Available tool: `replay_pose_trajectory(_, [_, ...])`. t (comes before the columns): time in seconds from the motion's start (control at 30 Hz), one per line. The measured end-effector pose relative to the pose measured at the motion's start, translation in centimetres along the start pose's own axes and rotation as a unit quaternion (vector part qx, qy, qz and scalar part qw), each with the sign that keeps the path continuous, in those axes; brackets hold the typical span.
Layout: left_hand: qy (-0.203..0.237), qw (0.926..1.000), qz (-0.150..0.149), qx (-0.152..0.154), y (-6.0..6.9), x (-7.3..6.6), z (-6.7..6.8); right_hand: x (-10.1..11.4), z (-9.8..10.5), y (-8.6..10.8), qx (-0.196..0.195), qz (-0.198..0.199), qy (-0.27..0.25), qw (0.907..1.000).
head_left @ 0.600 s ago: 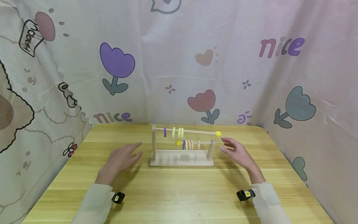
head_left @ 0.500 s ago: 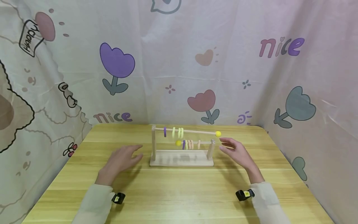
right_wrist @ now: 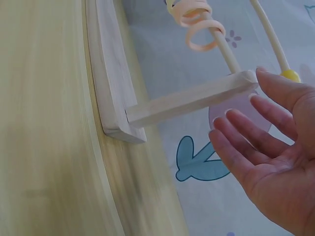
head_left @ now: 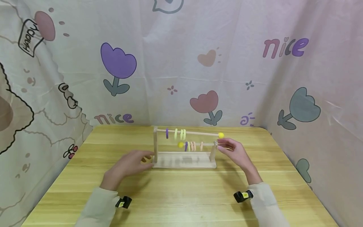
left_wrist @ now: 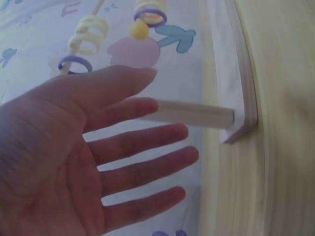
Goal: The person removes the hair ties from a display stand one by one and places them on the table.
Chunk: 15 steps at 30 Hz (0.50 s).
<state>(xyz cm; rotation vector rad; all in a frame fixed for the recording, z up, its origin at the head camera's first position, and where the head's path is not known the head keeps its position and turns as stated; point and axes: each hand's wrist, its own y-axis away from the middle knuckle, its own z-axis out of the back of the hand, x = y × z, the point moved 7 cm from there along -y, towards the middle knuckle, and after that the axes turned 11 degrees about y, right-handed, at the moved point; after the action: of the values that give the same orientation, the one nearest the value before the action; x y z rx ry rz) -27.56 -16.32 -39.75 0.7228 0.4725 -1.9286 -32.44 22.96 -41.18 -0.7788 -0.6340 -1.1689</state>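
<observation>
A pale wooden ring rack (head_left: 184,164) stands on the table, with a tall left post (head_left: 155,143) and a short right post (head_left: 212,154). Its upper rod bears a purple ring (head_left: 167,133) and several light green rings (head_left: 175,134), ending in a yellow ball (head_left: 221,135). Purple, green and peach rings (head_left: 201,146) hang on the lower rod, by another yellow ball (head_left: 180,144). My left hand (left_wrist: 98,142), fingers extended, is beside the tall post; contact is unclear. Close to the short post's top, my right hand (right_wrist: 270,132) has relaxed fingers and holds nothing.
The wood-grained table (head_left: 181,195) reaches back to a printed cloth (head_left: 170,63), which also hangs along both sides. Each wrist carries a small black camera, one at the left (head_left: 123,202) and one at the right (head_left: 243,196).
Both hands have moved inward to the rack, the left one rightward to the tall post, the right one leftward to the short post. The rack and its rings stay in place.
</observation>
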Motion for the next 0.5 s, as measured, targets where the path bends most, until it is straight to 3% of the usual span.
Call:
replay_pose_trajectory(0.23, [0.028,0.9983,-0.051,0.003,-0.7,-1.5,-1.1,0.2,-0.4,-0.3,-0.009,-0.001,0.001,1.0000])
replay_pose_trajectory(0.5, [0.051,0.9906,-0.116,-0.053,-1.9,-2.6,-2.4,0.0,-0.8,-0.5,-0.020,-0.009,-0.010,0.9997])
